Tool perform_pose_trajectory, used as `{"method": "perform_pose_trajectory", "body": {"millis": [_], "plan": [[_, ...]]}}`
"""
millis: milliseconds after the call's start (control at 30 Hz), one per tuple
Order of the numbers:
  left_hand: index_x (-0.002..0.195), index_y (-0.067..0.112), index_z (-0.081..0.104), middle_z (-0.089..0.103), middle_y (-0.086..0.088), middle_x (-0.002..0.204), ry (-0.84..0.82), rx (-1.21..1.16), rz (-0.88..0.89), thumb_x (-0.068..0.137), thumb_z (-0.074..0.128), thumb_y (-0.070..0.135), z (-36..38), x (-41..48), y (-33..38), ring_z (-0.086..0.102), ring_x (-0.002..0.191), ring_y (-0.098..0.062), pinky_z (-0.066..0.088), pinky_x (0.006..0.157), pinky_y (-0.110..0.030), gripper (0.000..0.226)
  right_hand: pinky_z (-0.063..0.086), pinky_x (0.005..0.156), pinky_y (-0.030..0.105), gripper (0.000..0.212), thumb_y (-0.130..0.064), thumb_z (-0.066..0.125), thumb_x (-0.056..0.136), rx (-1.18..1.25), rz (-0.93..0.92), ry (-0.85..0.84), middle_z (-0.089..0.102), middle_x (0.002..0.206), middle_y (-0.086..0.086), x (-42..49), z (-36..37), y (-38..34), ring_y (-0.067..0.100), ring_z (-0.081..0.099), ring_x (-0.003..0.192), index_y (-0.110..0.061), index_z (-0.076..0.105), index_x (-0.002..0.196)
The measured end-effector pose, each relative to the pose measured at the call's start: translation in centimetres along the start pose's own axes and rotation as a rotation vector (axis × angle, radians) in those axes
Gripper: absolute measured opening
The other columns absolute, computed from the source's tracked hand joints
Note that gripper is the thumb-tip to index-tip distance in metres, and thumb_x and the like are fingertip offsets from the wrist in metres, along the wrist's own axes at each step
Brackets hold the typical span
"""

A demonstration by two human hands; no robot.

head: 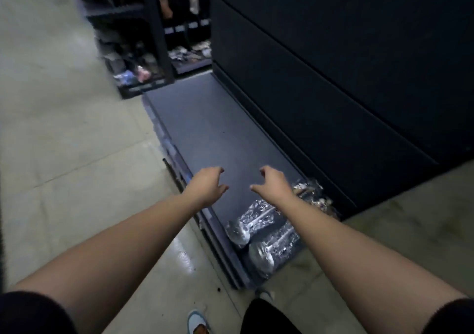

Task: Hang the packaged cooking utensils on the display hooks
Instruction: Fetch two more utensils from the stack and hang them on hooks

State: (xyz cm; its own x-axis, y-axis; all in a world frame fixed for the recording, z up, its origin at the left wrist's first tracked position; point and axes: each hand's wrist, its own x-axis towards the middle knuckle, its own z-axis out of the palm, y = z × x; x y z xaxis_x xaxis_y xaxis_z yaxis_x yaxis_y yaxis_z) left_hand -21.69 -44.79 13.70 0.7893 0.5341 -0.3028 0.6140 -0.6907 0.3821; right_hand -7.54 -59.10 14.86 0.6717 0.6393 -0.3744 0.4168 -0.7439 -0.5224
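- Your left grip (pixel 207 183) hangs over the front-left edge of the base shelf (pixel 205 133). Its fingers are loosely curled and the thumb is apart; it has hold of nothing and touches nothing.
- Your right grip (pixel 273 183) is just beside it and mirrors it: fingers loosely hooked, nothing in it, above the bare dark shelf.
- The packaged ladles (pixel 246 224) lie flat on the near end of that shelf, under your right forearm. They are closer to you than either grip, so neither grip is over them. You would need to draw back and lower to reach them.
- Two lie side by side, bowls toward the shelf's front edge and handles running toward the back panel (pixel 333 77).
- A further crinkled bundle (pixel 311 192) lies just beyond them, right of your right wrist; its contents are too blurred to name.
- Expect each ladle to handle as a stiff metal piece of modest weight inside loose, slick, crackly film. The wrap will likely slide under a pinch, and the bowl end probably outweighs the handle end.
- Take hold around the handle through the film, toward the top end where a hang hole would probably sit. No hole or card shows from here.
- On the dark panel to the right, no display hooks can be made out.
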Motion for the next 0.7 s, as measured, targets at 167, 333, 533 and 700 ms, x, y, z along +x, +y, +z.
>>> {"method": "perform_pose_trajectory", "body": {"millis": [167,333,533,700], "plan": [[0.145,0.008,0.047,0.055,-0.012,0.144,-0.139,0.031,0.223,0.096,0.06,0.036,4.4,3.4,4.9,0.051,0.131,-0.031,0.045,0.105,-0.039,0.058,0.053,0.094,0.036,0.059,-0.027,0.078,0.084,0.1,0.22,0.082,0.066,0.125,0.01,-2.2,-0.2,6.6,0.026,0.065,0.109,-0.008,0.054,0.135],[0.14,0.009,0.051,0.06,-0.012,0.138,-0.234,0.069,0.29,0.095,0.062,0.036,8.6,6.2,7.5,0.057,0.125,-0.032,0.049,0.102,-0.04,0.054,0.053,0.095,0.035,0.057,-0.027,0.079,0.084,0.205,0.367,0.135,0.065,0.126,0.007,-2.8,1.8,12.3,0.024,0.065,0.107,-0.007,0.056,0.132],[0.119,0.009,0.058,0.069,-0.015,0.112,-0.311,0.136,0.304,0.093,0.061,0.036,13.3,8.7,7.2,0.064,0.102,-0.034,0.055,0.086,-0.043,0.038,0.059,0.084,0.039,0.057,-0.03,0.078,0.084,0.321,0.558,0.206,0.067,0.119,0.007,-3.4,6.1,16.1,0.021,0.067,0.094,-0.009,0.055,0.133],[0.108,0.006,0.059,0.067,-0.017,0.105,-0.323,0.11,0.283,0.096,0.057,0.039,15.9,11.1,6.9,0.066,0.092,-0.036,0.054,0.076,-0.04,0.036,0.057,0.07,0.033,0.047,-0.031,0.075,0.087,0.381,0.772,0.242,0.066,0.104,0.006,-3.2,9.3,16.9,0.019,0.065,0.079,-0.007,0.056,0.123]]}}
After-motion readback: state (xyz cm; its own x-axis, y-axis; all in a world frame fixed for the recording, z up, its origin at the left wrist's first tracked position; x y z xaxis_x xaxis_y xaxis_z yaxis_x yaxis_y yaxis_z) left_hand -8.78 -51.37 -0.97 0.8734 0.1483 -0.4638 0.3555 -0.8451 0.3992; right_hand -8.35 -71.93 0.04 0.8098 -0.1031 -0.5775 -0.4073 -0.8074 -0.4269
